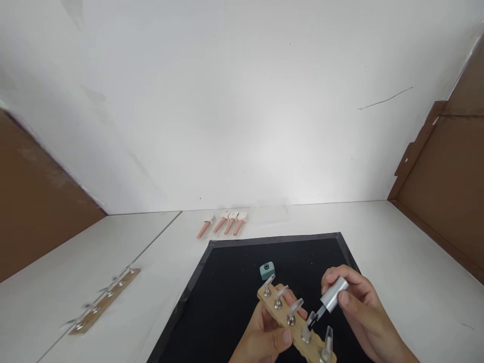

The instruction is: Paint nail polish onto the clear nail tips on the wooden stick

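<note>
My left hand [266, 335] grips a wooden nail-tip stand [282, 315] that carries several clear false nails on metal holders. Between the thumb and fingers of my right hand [359, 302] is a nail polish brush [334, 294] with a silver cap. Its dark bristles reach the clear nail tip [309, 322] second from the near end of the stand; they look to be touching it. Beyond the stand, an uncapped teal nail polish bottle [266, 270] rests on the black mat [234, 287].
Several polish bottles with pink caps [231, 222] lie at the mat's far left. A second wooden stand with clear nail tips [106, 302] lies on the white table [151, 287] to the left. Brown panels [446, 186] and a white wall [242, 101] enclose the space.
</note>
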Available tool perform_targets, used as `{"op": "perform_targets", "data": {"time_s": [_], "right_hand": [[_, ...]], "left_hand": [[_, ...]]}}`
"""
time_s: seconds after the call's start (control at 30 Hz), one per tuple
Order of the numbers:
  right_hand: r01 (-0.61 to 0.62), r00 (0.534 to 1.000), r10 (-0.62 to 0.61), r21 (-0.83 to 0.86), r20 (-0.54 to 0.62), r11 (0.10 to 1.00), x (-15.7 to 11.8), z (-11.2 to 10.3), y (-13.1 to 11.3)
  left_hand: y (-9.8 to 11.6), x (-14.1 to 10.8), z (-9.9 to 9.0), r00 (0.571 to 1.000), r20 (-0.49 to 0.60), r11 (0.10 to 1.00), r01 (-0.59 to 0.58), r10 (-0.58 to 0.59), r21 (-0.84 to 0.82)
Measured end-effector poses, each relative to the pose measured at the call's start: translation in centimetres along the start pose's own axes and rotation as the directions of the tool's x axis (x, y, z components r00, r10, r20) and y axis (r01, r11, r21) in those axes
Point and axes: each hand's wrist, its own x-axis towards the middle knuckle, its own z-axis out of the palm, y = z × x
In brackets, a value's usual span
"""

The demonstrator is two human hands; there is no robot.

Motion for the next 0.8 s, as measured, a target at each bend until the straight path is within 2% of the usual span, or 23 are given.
{"op": "perform_targets", "data": {"time_s": [0.17,0.47,0.63,0.8], "right_hand": [[0.006,0.994,-0.006,-0.001,0.107,1.0,0.1,-0.5,0.2],[0.019,0.992,-0.014,-0.043,0.125,0.999,0.2,-0.6,0.2],[-0.012,0.998,0.012,0.004,0.054,1.0,0.0,0.0,-0.3],[-0.005,1.0,0.004,-0.04,-0.019,0.999,-0.1,0.3,-0.4]], "left_hand": [[0.0,0.0,0.1,1.0,-0.002,1.0,-0.002,0.003,0.015],[-0.1,0.1,0.1,1.0,-0.007,0.999,-0.019,0.019,0.039],[-0.1,0.1,0.1,0.999,0.017,0.999,-0.027,0.027,0.024],[0.0,0.0,0.1,0.999,0.027,0.999,-0.033,0.033,0.006]]}}
